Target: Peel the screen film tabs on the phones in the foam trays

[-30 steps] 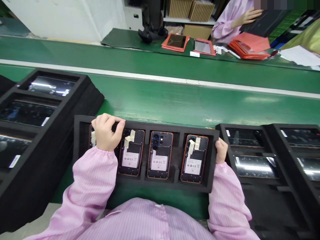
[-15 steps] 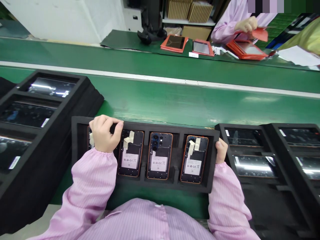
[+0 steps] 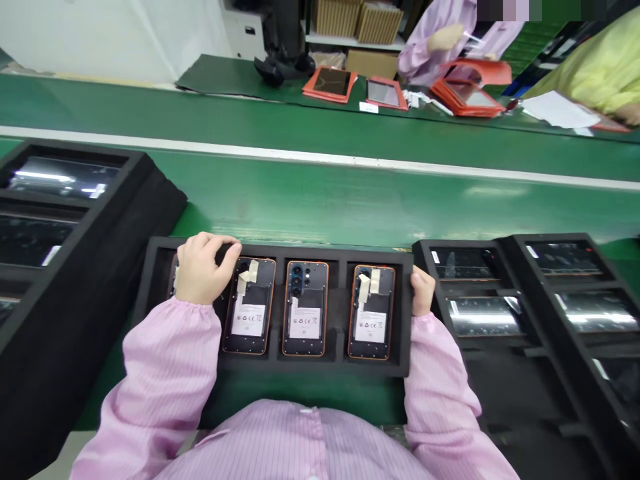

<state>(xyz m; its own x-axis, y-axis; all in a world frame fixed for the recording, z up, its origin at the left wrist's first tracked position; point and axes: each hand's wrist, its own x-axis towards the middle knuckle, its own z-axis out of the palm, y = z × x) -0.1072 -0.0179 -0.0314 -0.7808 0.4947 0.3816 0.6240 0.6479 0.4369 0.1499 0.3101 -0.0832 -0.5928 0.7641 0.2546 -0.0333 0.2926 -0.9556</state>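
Note:
In front of me a black foam tray (image 3: 310, 365) rests on the green bench. My left hand (image 3: 204, 270) grips its far rim near the left end, fingers curled over the edge. At the tray's right end, my right hand (image 3: 423, 291) is wrapped round the side wall. Several phones without back covers lie in the compartments. The middle phone (image 3: 305, 309) shows its camera lenses; the right phone (image 3: 371, 312) and the left-hand phone (image 3: 249, 307) carry strips of pale tape at the top. Another phone is mostly hidden behind my left hand.
To the left stands a tall stack of black foam trays (image 3: 100, 220) holding dark screens. More black trays (image 3: 505, 360) with screens sit to the right. Across the green conveyor (image 3: 320, 143), a co-worker in pink handles something near red-orange pouches (image 3: 465, 97); a person in yellow is beside them.
My view has shifted slightly right, and the tray now sits straighter, with both my hands still on it. The co-worker's hand has moved off the red-orange flap.

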